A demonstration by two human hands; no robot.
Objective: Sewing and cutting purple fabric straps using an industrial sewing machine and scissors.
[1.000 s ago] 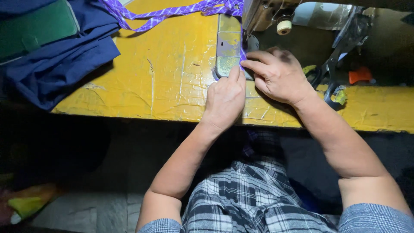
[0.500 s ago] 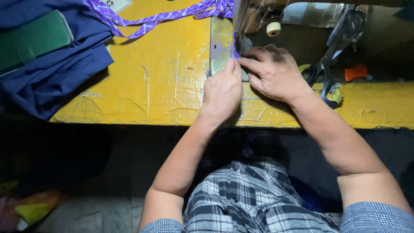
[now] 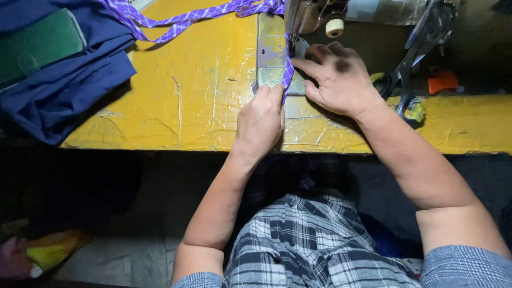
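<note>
1. Fabric feeding is, as I judge it, the step in hand. A narrow purple strip (image 3: pixel 288 74) runs from the left hand (image 3: pixel 260 120) toward 12 o'clock, across the metal plate (image 3: pixel 269 58) and under the head of the sewing machine (image 3: pixel 309 13).
2. Beyond the machine the strip trails off toward 10 o'clock over the yellow tabletop (image 3: pixel 186 90), near a heap of navy cloth (image 3: pixel 69 90).
3. Left fingers (image 3: pixel 274 96) are curled together, pinching the strip's near end.
4. The right hand (image 3: pixel 338 80) lies at 2 o'clock of the left. Its fingers (image 3: pixel 306 64) are extended and close together, tips pressing down beside the needle area.
5. Scissors (image 3: pixel 410 69) hang at 3 o'clock of the right hand, untouched.
6. I judge the next move calls for even tension in the strip, an edge guided straight, and fingertips kept clear of the needle, which I cannot make out.
</note>
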